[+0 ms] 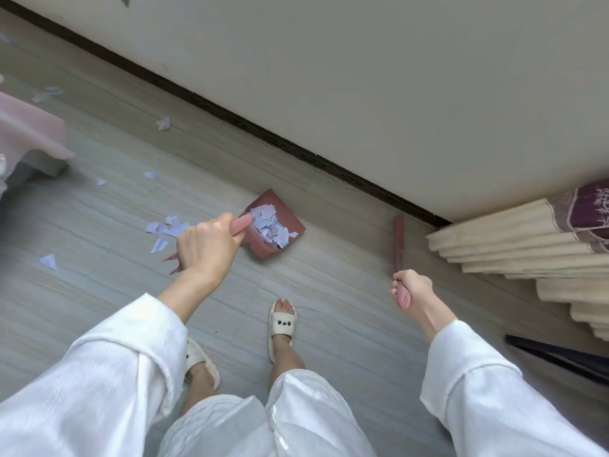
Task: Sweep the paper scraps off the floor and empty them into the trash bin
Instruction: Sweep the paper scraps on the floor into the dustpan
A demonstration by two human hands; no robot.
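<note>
My left hand (206, 245) grips the pink handle of a dusty-red dustpan (290, 239), which hangs above the floor heaped with pale blue-white paper scraps (270, 225). My right hand (412, 288) is closed on the pink handle of a broom (398, 239) whose head points toward the baseboard. More loose scraps (166, 227) lie on the grey wood-look floor left of the dustpan, with single pieces further left and toward the far wall. No trash bin is in view.
A pale wall with a dark baseboard (263, 133) runs diagonally across the top. Cream pleated curtains (527, 245) hang at the right, a dark object (560, 354) below them. A pink piece of furniture (29, 133) stands at the left edge. My slippered feet (281, 324) stand below.
</note>
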